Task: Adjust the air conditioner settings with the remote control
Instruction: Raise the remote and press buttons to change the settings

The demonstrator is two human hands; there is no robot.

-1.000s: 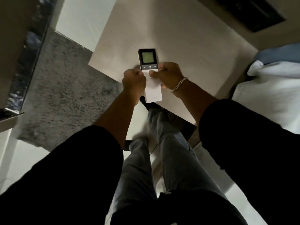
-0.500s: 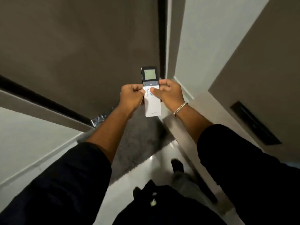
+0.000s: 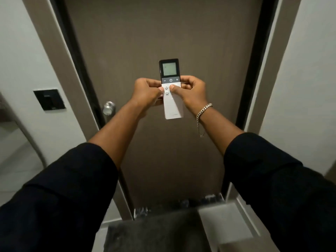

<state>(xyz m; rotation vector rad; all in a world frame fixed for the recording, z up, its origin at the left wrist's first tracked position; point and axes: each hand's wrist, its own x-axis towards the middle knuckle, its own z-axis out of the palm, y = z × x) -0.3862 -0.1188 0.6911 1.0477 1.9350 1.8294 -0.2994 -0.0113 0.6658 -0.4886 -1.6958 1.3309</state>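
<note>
A slim white remote control with a dark top and a lit grey screen is held upright in front of me, at arm's length. My left hand grips its left edge, thumb resting beside the round buttons. My right hand holds the right edge, its thumb pressed on the upper right button area. A chain bracelet hangs from my right wrist. No air conditioner is in view.
A closed brown door fills the view straight ahead, with a round metal knob on its left side. A black wall switch plate sits on the left wall. A dark grey mat lies on the floor at the door.
My view has swung up from the floor and table to face the door. Both hands keep the remote, now raised higher; my left thumb has come nearer the buttons.
</note>
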